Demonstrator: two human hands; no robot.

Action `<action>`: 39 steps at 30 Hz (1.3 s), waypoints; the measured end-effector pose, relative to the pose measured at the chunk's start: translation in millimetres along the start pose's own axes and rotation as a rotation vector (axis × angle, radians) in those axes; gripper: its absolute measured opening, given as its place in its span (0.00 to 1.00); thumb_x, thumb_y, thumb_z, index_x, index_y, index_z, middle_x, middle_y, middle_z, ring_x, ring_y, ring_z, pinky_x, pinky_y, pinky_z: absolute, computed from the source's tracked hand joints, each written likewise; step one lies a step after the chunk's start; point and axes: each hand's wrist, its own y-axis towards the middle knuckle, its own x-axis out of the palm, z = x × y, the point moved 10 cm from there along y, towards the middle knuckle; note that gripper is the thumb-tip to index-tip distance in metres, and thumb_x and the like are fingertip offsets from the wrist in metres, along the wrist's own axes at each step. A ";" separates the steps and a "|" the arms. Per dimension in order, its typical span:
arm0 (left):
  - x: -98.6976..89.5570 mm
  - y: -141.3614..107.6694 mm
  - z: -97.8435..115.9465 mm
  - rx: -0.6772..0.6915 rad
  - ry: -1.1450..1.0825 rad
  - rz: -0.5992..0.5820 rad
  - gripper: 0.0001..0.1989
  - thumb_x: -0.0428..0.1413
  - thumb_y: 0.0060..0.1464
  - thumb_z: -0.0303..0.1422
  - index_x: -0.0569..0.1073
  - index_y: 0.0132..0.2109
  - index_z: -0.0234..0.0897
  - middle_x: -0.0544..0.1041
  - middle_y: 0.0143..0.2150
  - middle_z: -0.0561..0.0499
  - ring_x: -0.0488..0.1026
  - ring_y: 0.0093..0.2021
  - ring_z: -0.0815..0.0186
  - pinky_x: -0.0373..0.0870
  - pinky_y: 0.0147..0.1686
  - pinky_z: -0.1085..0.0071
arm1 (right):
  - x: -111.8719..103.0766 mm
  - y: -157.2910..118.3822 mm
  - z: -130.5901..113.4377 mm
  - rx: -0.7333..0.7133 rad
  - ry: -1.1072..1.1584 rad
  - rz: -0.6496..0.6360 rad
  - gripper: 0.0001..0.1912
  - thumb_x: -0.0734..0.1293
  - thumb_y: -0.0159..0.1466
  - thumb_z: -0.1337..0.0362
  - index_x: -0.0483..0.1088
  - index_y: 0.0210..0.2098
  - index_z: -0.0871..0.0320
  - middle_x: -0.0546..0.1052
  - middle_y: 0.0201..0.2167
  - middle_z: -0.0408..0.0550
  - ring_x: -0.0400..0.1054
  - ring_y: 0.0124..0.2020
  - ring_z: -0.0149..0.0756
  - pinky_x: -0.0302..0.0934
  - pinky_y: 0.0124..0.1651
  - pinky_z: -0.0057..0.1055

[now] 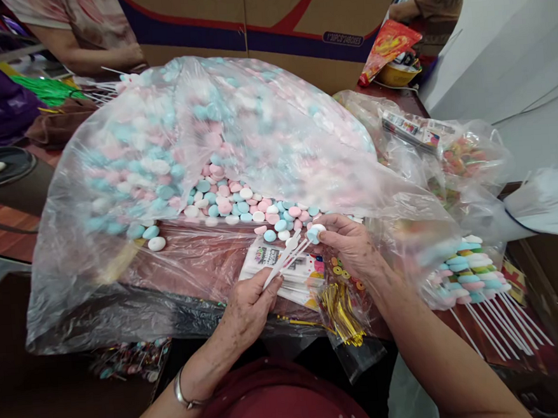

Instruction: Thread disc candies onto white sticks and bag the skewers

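Observation:
My left hand [250, 303] is closed around several thin white sticks [288, 258], which point up and to the right. My right hand [350, 239] pinches a pale blue and white candy [316, 233] at the upper ends of the sticks; whether a stick enters it I cannot tell. Beyond both hands, a big clear plastic bag [274, 133] holds a heap of pink, blue and white candies [224, 203]. Under the sticks lie printed packets [307, 274], and gold twist ties [341, 313] sit in a small bag below my right hand.
Finished-looking candy skewers [474, 272] lie at the right, with white sticks [550, 203] in a container beyond. A cardboard box [247, 20] stands at the back. Another person's arm [91, 56] is at the upper left. A dark bin [14, 180] stands left.

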 end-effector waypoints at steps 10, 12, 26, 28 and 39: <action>-0.5 0.3 -3.4 0.012 0.013 -0.002 0.17 0.48 0.58 0.44 0.69 0.28 0.37 0.62 0.19 0.57 0.59 0.22 0.69 0.57 0.25 0.73 | -6.1 1.3 1.7 -0.049 -0.059 0.007 0.13 0.78 0.48 0.60 0.78 0.32 0.53 0.79 0.31 0.40 0.72 0.29 0.28 0.72 0.32 0.28; 0.1 0.4 -3.1 0.017 0.009 -0.006 0.18 0.48 0.59 0.44 0.67 0.27 0.37 0.62 0.19 0.57 0.58 0.22 0.70 0.56 0.24 0.73 | -3.3 0.6 -0.4 -0.071 -0.079 -0.012 0.12 0.78 0.49 0.59 0.78 0.32 0.53 0.79 0.30 0.40 0.72 0.30 0.29 0.73 0.33 0.30; -0.6 1.4 -1.6 -0.017 -0.030 0.036 0.16 0.49 0.56 0.43 0.73 0.32 0.36 0.66 0.22 0.55 0.61 0.25 0.68 0.59 0.27 0.73 | 0.6 -6.3 -3.9 -0.331 -0.461 -0.019 0.15 0.73 0.58 0.57 0.80 0.44 0.49 0.82 0.39 0.43 0.76 0.40 0.36 0.71 0.51 0.39; -1.2 1.1 -0.5 -0.006 -0.053 0.039 0.15 0.50 0.56 0.42 0.74 0.34 0.35 0.70 0.26 0.54 0.64 0.28 0.67 0.62 0.30 0.73 | 5.3 -8.4 -8.5 -0.385 -0.504 -0.037 0.13 0.73 0.58 0.58 0.80 0.43 0.48 0.82 0.40 0.42 0.76 0.42 0.36 0.70 0.53 0.40; -2.5 -3.3 0.8 0.053 -0.089 0.067 0.15 0.51 0.58 0.42 0.72 0.30 0.36 0.60 0.20 0.58 0.57 0.23 0.70 0.57 0.25 0.74 | 12.5 -18.4 -17.7 -0.474 -0.674 -0.051 0.18 0.64 0.67 0.55 0.75 0.53 0.51 0.80 0.48 0.45 0.75 0.48 0.37 0.68 0.54 0.37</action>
